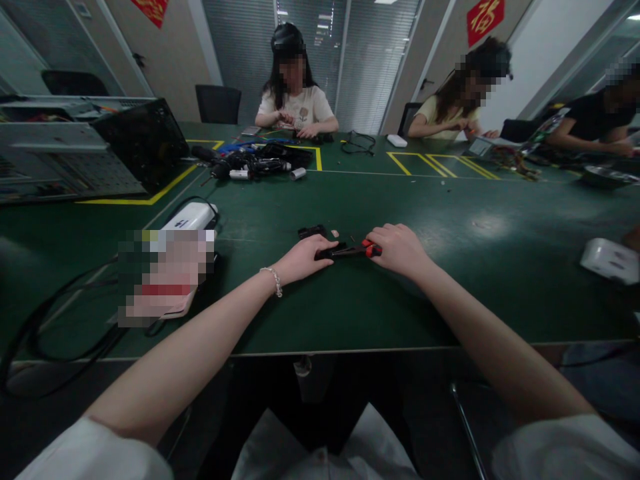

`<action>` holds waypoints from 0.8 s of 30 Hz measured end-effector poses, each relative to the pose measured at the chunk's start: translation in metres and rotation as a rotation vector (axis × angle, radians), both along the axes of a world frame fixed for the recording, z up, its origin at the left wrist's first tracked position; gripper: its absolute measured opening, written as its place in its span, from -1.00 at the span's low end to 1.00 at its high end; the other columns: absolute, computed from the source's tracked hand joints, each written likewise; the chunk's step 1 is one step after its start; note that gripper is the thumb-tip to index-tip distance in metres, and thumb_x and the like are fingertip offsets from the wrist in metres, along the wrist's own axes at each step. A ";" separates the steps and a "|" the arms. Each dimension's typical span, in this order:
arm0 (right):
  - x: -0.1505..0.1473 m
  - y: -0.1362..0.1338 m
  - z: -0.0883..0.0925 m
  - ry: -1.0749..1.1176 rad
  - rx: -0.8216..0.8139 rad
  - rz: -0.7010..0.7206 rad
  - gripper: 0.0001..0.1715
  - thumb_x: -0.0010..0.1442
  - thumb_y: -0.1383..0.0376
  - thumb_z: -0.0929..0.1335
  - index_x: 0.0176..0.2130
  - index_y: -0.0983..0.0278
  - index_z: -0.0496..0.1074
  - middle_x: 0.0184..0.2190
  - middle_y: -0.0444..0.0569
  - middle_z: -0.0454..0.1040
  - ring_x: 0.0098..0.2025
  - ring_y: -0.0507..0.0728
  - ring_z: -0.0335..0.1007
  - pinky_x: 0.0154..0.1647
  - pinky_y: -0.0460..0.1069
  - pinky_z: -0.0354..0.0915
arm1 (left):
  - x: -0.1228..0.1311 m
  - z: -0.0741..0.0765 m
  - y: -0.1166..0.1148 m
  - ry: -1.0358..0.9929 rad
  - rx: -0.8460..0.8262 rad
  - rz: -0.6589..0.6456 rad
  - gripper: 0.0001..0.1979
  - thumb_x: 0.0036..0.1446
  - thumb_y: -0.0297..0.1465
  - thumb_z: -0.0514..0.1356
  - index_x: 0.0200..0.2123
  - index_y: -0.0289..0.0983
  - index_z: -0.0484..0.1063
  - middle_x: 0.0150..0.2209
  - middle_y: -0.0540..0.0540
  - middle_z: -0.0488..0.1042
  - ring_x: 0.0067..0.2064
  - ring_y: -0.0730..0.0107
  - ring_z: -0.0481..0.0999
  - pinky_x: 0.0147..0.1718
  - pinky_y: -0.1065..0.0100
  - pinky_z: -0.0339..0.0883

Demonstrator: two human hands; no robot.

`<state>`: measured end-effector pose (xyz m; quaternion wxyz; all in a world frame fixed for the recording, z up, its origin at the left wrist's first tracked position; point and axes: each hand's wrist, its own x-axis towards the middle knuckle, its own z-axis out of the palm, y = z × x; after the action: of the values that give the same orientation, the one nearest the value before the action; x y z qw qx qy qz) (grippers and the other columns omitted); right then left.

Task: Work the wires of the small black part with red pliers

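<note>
Right hand [400, 250] curled round red pliers [371, 249], tips right at black part [323, 254]; left hand [303, 259] pinching that part, low over tabletop [350, 313]. Looks partway: black piece [313, 231], pale scrap [335, 233] lying loose just beyond; held part unfinished, seemingly.

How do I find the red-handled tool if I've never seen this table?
Start at the long green table and go to its near side, where the wearer's left hand and right hand are close together. The tool sticks out of the right hand, pointing toward the black part in the left hand. Its red handle sets it apart from that and the black piece lying beyond.
</note>
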<state>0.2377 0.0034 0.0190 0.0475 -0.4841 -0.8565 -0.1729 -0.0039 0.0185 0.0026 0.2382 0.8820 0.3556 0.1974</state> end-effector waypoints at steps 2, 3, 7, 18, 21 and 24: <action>0.000 0.000 -0.001 0.001 -0.002 -0.003 -0.75 0.03 0.22 0.26 -0.29 0.28 0.40 -0.33 0.02 0.45 -0.29 0.16 0.26 -0.34 0.01 0.04 | 0.000 0.001 -0.001 0.004 0.001 0.005 -0.56 0.10 -0.40 0.15 0.08 -0.26 0.27 -0.05 -0.13 0.35 -0.05 0.32 0.35 -0.03 0.27 0.21; 0.000 0.000 -0.001 0.003 -0.005 -0.005 -0.75 0.02 0.22 0.26 -0.29 0.28 0.40 -0.33 0.02 0.45 -0.29 0.16 0.26 -0.34 0.01 0.04 | 0.001 0.001 -0.001 0.006 0.002 0.008 -0.56 0.10 -0.40 0.15 0.08 -0.27 0.26 -0.05 -0.13 0.35 -0.05 0.32 0.36 -0.03 0.27 0.21; 0.000 0.000 -0.001 0.014 -0.019 -0.008 -0.75 0.02 0.20 0.27 -0.30 0.28 0.39 -0.33 0.01 0.45 -0.30 0.15 0.26 -0.34 0.00 0.05 | 0.001 0.001 -0.001 0.012 -0.009 0.010 -0.56 0.10 -0.39 0.15 0.08 -0.28 0.26 -0.05 -0.14 0.35 -0.06 0.32 0.36 -0.03 0.27 0.21; 0.000 0.000 -0.001 -0.001 -0.021 -0.018 -0.73 0.02 0.20 0.27 -0.29 0.28 0.40 -0.32 0.03 0.46 -0.28 0.16 0.28 -0.33 0.01 0.05 | 0.001 0.001 0.000 0.006 -0.013 0.013 -0.56 0.10 -0.40 0.15 0.08 -0.25 0.27 -0.05 -0.13 0.35 -0.04 0.30 0.35 0.00 0.24 0.19; 0.000 0.000 -0.002 0.011 -0.039 -0.021 -0.72 0.04 0.18 0.26 -0.29 0.28 0.41 -0.33 0.02 0.46 -0.30 0.15 0.29 -0.35 0.01 0.05 | 0.001 0.002 -0.001 0.005 -0.015 0.011 -0.56 0.09 -0.40 0.15 0.07 -0.26 0.27 -0.05 -0.13 0.35 -0.04 0.30 0.35 0.00 0.26 0.19; -0.001 -0.001 -0.001 0.006 -0.016 -0.015 -0.73 0.03 0.21 0.26 -0.29 0.29 0.41 -0.33 0.02 0.46 -0.29 0.16 0.28 -0.34 0.01 0.06 | 0.001 0.003 -0.002 -0.006 -0.015 0.005 -0.58 0.10 -0.41 0.15 0.06 -0.27 0.28 -0.06 -0.14 0.36 -0.04 0.31 0.36 -0.01 0.27 0.20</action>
<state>0.2370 0.0027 0.0184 0.0447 -0.4912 -0.8541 -0.1650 -0.0028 0.0167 0.0055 0.2453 0.8786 0.3587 0.1982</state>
